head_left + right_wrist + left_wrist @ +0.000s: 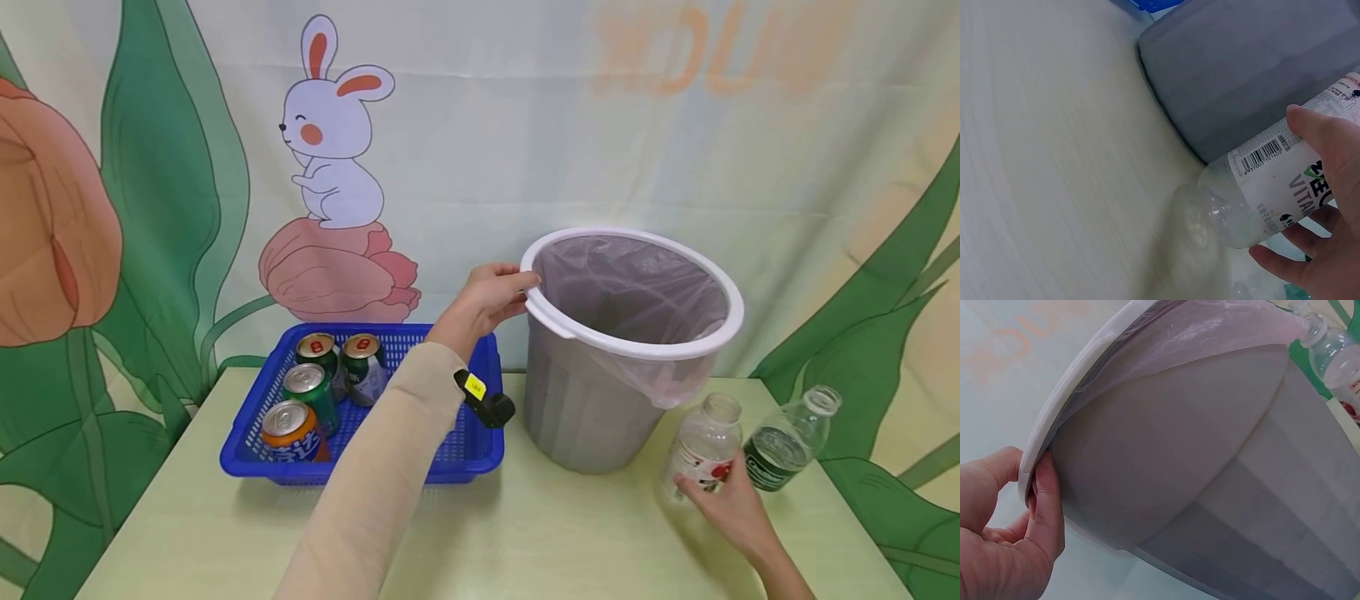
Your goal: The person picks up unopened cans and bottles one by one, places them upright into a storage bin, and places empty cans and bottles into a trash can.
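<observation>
A grey trash can with a white rim and a thin plastic liner stands on the table. My left hand pinches its rim on the left side, thumb on top and fingers underneath, as the left wrist view also shows. To the right of the can, my right hand grips a clear plastic bottle round its label, thumb on one side and fingers on the other. The bottle has no cap. Just behind that hand is a second uncapped clear bottle with a dark green label.
On the left sits a blue plastic basket holding several drink cans; my left forearm crosses over it. A printed curtain hangs behind the light table.
</observation>
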{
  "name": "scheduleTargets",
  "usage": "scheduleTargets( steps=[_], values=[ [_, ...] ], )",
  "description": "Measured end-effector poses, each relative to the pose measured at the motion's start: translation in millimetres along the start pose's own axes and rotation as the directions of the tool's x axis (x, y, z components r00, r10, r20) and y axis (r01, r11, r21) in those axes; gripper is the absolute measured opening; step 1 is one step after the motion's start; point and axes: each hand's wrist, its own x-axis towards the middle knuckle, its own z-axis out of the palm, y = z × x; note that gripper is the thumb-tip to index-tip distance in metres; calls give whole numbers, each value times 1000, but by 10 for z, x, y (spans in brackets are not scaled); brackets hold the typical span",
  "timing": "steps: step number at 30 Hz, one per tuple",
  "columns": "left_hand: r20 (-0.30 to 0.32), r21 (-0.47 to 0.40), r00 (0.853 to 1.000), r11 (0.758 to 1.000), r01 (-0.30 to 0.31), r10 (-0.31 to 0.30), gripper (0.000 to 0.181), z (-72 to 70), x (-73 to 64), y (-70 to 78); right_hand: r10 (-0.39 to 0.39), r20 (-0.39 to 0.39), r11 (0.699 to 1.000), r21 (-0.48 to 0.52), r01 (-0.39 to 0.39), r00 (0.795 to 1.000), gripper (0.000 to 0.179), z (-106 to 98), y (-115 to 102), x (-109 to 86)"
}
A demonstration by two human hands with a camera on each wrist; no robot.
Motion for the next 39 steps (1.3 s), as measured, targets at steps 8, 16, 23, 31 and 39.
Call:
scheduleTargets(
  steps=[8,16,23,31,39],
  values=[
    [3,-9,1000,1000,-3,3,49,5,14,-5,-104,-28,993,-66,102,994,70,-177,-61,-14],
    [2,-30,1000,1000,-7,7,49,5,2,3,-142,-8,985,-102,140,990,70,-349,-173,17],
    [2,-22,1000,1000,-6,6,50,6,-1,1,-150,-2,978,-150,148,989,70,-512,-320,40],
    [7,-12,1000,1000,-14,14,50,6,8,-7,-257,-9,957,-143,253,966,74,-701,-470,118],
    [8,-17,1000,1000,-22,22,47,11,2,-14,-244,1,950,-200,239,970,73,-865,-628,160]
  ],
)
